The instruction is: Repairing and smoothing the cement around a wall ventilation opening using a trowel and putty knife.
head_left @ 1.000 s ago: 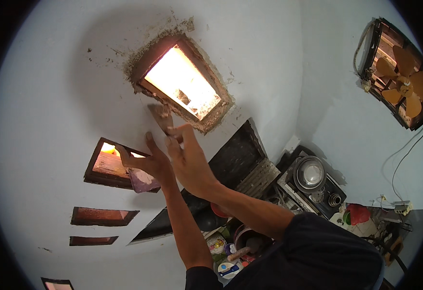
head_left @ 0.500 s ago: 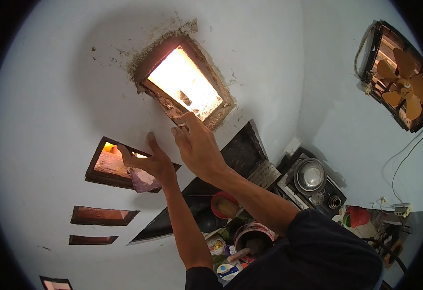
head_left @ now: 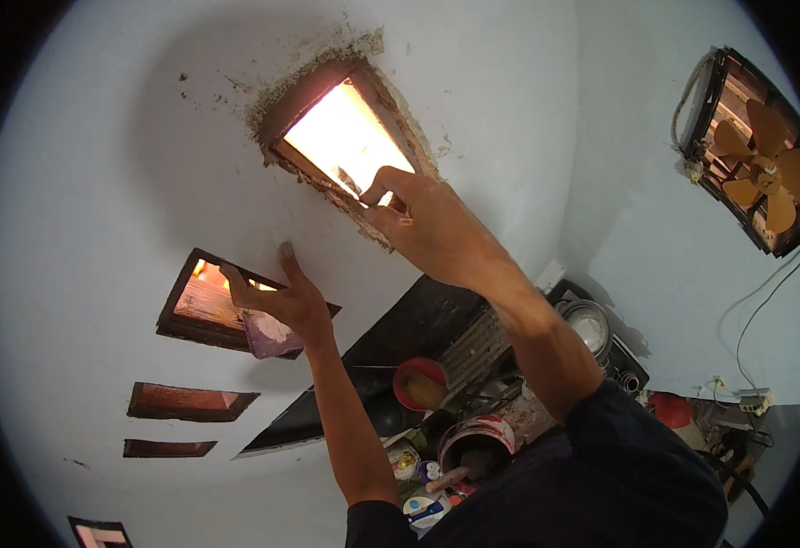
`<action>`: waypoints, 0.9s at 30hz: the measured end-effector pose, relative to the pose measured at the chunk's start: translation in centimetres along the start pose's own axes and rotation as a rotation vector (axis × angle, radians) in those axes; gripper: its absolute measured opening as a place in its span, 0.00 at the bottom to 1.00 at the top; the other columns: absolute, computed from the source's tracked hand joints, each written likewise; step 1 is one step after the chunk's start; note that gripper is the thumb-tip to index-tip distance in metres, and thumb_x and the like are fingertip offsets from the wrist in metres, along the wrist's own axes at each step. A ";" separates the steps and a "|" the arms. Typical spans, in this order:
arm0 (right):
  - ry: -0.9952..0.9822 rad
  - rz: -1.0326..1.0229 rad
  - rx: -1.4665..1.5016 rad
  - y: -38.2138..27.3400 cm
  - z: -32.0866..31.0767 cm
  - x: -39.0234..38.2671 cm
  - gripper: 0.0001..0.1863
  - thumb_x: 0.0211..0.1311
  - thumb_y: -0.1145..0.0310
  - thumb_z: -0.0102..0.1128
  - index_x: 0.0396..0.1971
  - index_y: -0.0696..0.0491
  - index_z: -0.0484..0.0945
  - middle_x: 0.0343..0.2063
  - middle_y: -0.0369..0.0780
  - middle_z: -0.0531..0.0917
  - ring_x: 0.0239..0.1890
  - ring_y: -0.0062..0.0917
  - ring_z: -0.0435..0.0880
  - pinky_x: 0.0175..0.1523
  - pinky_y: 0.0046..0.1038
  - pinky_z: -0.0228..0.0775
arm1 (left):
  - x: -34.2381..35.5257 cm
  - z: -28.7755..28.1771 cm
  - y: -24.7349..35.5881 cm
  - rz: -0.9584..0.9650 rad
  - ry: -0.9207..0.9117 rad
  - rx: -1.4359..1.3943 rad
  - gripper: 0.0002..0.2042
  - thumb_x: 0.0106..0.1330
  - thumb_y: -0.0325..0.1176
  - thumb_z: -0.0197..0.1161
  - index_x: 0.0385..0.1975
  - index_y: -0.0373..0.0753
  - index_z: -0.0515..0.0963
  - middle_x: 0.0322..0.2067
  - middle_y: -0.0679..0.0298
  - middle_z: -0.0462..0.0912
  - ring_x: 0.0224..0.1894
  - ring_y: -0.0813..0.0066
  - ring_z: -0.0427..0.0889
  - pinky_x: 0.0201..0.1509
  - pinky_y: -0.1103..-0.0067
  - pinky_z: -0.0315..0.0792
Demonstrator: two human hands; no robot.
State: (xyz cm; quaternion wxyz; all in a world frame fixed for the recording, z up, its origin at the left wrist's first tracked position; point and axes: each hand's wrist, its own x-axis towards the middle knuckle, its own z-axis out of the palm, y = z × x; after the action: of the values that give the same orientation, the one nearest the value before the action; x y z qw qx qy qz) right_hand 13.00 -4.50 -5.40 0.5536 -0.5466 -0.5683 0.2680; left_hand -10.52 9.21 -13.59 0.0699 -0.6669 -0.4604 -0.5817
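Observation:
Above the window frames, my right hand point(head_left: 436, 224) reaches to the lower edge of a bright window opening point(head_left: 341, 132). Thumb and fingertips are pinched there; whatever they hold is too small to make out. Chipped plaster point(head_left: 281, 87) surrounds that dark frame. Lower left, my left hand point(head_left: 281, 297) is raised before a second, smaller window opening point(head_left: 204, 301), thumb up and index finger stretched out. A purple flat piece point(head_left: 272, 336) smeared with white paste sits under its palm, seemingly held by the fingers that are hidden.
Further narrow window openings point(head_left: 190, 402) run down the wall at left. A fan with orange blades point(head_left: 765, 169) fills an opening at upper right. Below are a black sloping panel point(head_left: 391, 324), a stove with a metal pot point(head_left: 587, 327), a red bowl point(head_left: 420, 384) and a bucket point(head_left: 478, 438).
My right hand has moved right and up along the bright window's lower edge, its arm swinging right. My left hand and the purple piece have hardly moved.

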 end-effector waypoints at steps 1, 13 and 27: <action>0.046 0.049 0.038 0.0 0.4 0.0 0.10 0.72 0.72 0.56 0.46 0.59 0.81 0.30 0.53 0.89 0.35 0.52 0.89 0.43 0.48 0.79 | 0.0 0.1 0.0 0.021 0.005 0.005 0.47 0.77 0.52 0.70 0.81 0.32 0.47 0.67 0.44 0.54 0.75 0.47 0.60 0.74 0.53 0.75; 0.147 0.158 0.117 2.8 2.8 -0.8 0.15 0.78 0.65 0.62 0.55 0.58 0.82 0.24 0.44 0.84 0.28 0.28 0.81 0.38 0.39 0.73 | -0.1 0.1 0.2 -0.006 0.010 0.007 0.47 0.76 0.50 0.72 0.81 0.32 0.48 0.66 0.45 0.55 0.74 0.46 0.63 0.75 0.54 0.78; 0.094 0.182 0.038 2.8 1.7 0.2 0.14 0.78 0.66 0.61 0.52 0.59 0.83 0.23 0.45 0.84 0.27 0.31 0.84 0.37 0.39 0.75 | 0.1 -0.2 1.8 -0.069 -0.038 -0.043 0.45 0.79 0.44 0.69 0.81 0.32 0.44 0.67 0.45 0.54 0.75 0.48 0.59 0.79 0.53 0.71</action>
State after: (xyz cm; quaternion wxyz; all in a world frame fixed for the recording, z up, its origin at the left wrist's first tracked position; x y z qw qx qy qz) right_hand 12.41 -3.11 -8.29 0.5633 -0.5974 -0.4845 0.3017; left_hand -9.45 8.10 -12.69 0.0266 -0.6629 -0.4719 -0.5806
